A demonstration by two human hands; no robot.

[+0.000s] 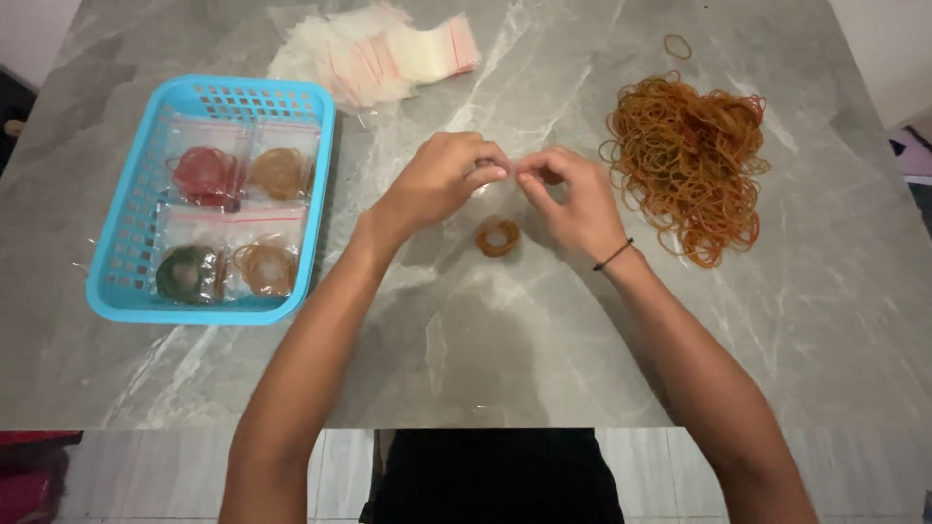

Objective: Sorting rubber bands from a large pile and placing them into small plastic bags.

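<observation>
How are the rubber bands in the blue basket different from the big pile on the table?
The bands in the blue basket sit in small clear bags, sorted red, green and tan. The big pile lies loose and tangled on the grey table, all orange-brown. The pile holds far more. Both are rubber bands.

A polished grey stone-look surface (544,340), veined in white, gives back a soft sheen. On it sits a glossy blue plastic basket (131,291) with perforated walls, holding thin clear plastic bags (233,209) that glint over bundled rubber bands in red, green and tan. A heap of matt orange-brown rubber bands (691,160) lies loose beside a stack of filmy, translucent plastic bags (379,53) with red strips. A small rubber coil (497,236) rests between the wrists; a dark cord bracelet (614,256) rings one.
</observation>
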